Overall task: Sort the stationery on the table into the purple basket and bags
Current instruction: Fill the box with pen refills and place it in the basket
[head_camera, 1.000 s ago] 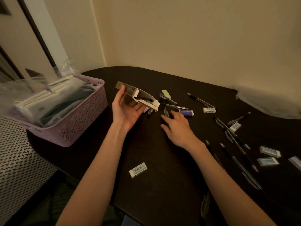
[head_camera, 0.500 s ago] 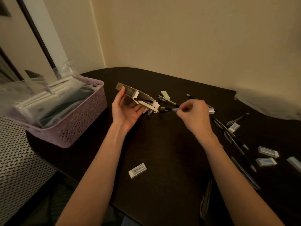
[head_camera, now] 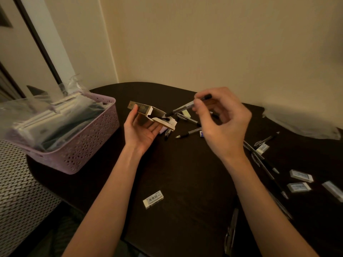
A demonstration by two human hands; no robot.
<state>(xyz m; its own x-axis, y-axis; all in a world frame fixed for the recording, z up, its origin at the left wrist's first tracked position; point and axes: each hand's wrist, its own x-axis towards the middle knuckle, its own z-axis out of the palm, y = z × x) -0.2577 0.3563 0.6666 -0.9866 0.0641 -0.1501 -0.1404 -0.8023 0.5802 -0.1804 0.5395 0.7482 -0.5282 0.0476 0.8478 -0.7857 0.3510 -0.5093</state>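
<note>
Left hand [head_camera: 143, 130] palm up, fingers and thumb curled round small open cardboard pen box [head_camera: 148, 113], held above dark wooden table [head_camera: 185, 173], centre-left

Right hand [head_camera: 222, 123] raised right of box, thumb and fingertips pinching black-and-silver pen [head_camera: 187, 105]; pen tilted, lower tip at box's open mouth

Purple perforated plastic basket [head_camera: 89, 145] at left table edge, filled with clear plastic bags [head_camera: 37, 115] of stationery

Loose black pens [head_camera: 187, 133] on table far side of hands, more at right

White rectangular eraser [head_camera: 153, 199] near centre; further erasers [head_camera: 300, 176] at right
</note>
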